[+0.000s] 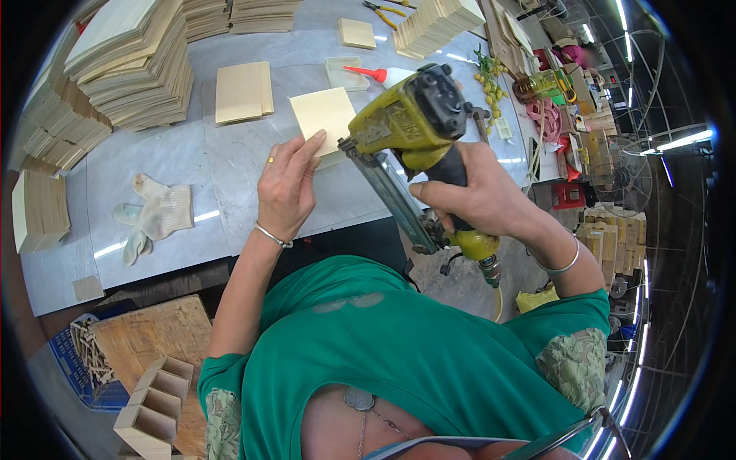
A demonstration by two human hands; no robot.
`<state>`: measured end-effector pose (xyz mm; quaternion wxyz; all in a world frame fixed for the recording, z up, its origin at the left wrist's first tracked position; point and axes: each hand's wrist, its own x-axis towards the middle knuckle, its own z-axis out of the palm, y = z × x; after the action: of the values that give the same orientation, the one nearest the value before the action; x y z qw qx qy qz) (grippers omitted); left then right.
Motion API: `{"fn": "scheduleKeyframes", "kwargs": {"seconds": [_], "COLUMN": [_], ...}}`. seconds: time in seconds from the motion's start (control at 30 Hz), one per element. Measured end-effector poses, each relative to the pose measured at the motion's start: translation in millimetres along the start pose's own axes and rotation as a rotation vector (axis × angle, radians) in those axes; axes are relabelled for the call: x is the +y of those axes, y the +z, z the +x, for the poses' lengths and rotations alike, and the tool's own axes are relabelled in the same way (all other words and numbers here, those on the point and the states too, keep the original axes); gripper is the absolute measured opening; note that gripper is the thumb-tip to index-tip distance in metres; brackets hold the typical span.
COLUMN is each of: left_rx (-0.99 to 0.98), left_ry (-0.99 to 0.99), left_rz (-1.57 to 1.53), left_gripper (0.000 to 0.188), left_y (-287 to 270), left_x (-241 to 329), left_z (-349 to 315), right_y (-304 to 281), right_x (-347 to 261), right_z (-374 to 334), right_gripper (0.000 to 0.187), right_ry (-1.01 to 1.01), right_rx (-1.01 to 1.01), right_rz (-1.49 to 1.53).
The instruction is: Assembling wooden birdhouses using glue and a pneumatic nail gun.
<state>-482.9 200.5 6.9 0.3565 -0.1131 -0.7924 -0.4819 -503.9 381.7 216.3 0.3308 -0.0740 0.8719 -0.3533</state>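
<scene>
Left hand (285, 188): near the centre of the frame, fingers bent and holding the lower edge of a pale wooden panel (322, 119), one fingertip on its face; the grip beneath is hidden.
Right hand (479, 188): right of centre, closed around the black handle of a yellow-green nail gun (402, 119).
Panel's place: just above the left hand, to the upper left of the right hand and well apart from it.
Nail gun's nose: at the panel's lower right edge; I cannot tell whether they touch. The long magazine slants down toward the lower right.
Hose (500, 303): hangs below the tool's fitting, right of centre.
Beyond the panel: a shallow white tray (337, 75) and a white bottle (395, 78) with a red nozzle, partly behind the nail gun.
Left of the panel: flat boards (239, 93) lying overlapped on the grey worktable (69, 268).
Upper left: tall stacks of thin boards (146, 88).
Top edge: yellow-handled pliers (381, 11), beside another stack.
Left side: a pale work glove (162, 211) on the worktable.
Lower left: an open wooden box (157, 387) with compartments, near a blue crate (115, 396) of small wooden pieces.
</scene>
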Motion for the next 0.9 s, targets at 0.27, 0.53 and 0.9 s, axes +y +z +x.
{"fn": "scheduleKeyframes", "kwargs": {"seconds": [0.27, 0.53, 0.9], "left_rx": [-0.049, -0.048, -0.074], "left_ry": [-0.003, 0.004, -0.038], "left_rz": [-0.003, -0.060, -0.091], "left_gripper": [0.053, 0.063, 0.065], "left_y": [-5, -7, -5], "left_x": [-3, -1, -3], "left_z": [-3, -3, -7], "right_y": [9, 15, 12], "right_x": [-12, -15, -9], "right_z": [1, 4, 8], "right_gripper": [0.027, 0.028, 0.025], "right_ry": [-0.048, -0.025, -0.106], "right_rx": [-0.033, -0.037, -0.054], "right_rz": [-0.011, -0.029, -0.174]}}
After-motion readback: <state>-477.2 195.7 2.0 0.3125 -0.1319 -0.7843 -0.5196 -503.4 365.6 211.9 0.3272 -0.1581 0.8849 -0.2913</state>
